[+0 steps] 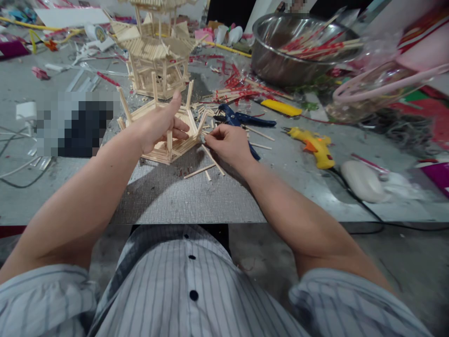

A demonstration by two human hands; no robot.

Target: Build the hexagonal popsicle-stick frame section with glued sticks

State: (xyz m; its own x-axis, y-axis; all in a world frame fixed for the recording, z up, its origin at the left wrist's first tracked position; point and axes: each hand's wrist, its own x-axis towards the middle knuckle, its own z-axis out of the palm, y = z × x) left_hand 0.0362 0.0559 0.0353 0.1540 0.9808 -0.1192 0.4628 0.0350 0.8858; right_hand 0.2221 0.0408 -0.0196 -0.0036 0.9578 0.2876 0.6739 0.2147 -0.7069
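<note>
My left hand (163,122) reaches over a hexagonal frame of thin wooden sticks (182,149), its thumb raised and its fingers stretched apart. Short upright posts stand at the frame's corners; the hand and wrist hide part of its middle. Just right of the frame, my right hand (228,144) has thumb and fingertips pinched together low over loose sticks (213,160). What is in that pinch, if anything, is too small to make out. Behind the right hand lie dark blue pliers (242,118), partly covered by it.
A tiered stick pavilion (157,51) stands behind the frame. To the right are a yellow glue gun (315,145) with a black cord, a yellow cutter knife (280,107) and a steel bowl (284,65) of sticks. Red wrappers (238,86) litter the table.
</note>
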